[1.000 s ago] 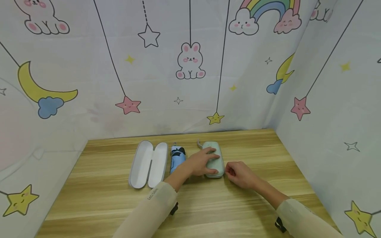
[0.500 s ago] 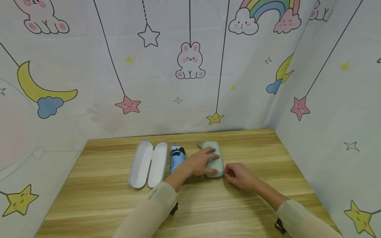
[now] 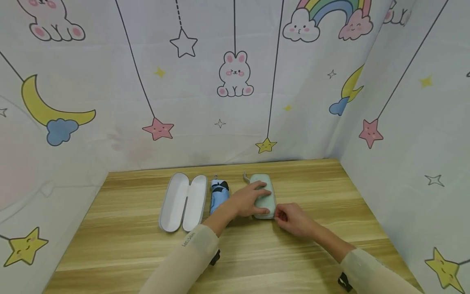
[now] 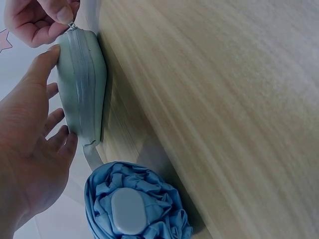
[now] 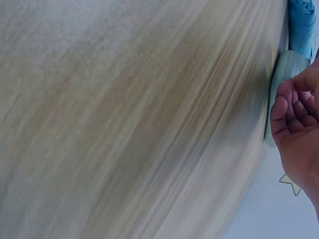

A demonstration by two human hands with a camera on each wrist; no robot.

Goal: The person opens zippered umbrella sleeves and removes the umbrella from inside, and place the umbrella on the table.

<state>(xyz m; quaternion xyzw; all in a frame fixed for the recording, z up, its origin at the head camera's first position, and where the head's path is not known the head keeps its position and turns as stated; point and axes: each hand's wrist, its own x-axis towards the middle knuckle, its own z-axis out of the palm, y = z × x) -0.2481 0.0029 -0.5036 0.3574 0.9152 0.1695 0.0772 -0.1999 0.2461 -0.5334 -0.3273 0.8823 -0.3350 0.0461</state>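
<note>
A pale green zippered case (image 3: 265, 206) lies on the table, with a zip running along its side and a grey strap (image 4: 92, 157) at its far end. My left hand (image 3: 247, 201) rests on top of it, fingers spread over the lid and thumb toward the near end. At the near right corner my right hand (image 3: 293, 218) pinches the small zipper pull (image 4: 72, 26) between thumb and curled fingers. The left wrist view shows the zip line closed along the side facing that camera.
Left of the case lies a folded blue umbrella (image 3: 219, 201), partly behind my left forearm. Farther left is an opened glasses case (image 3: 175, 204) with a white lining. A printed cloth (image 3: 235, 114) hangs along the table's back edge, another stretch on the right side.
My right hand has shifted slightly left and nearer, along the corner of the green case. My left hand has stayed in place on the lid.
</note>
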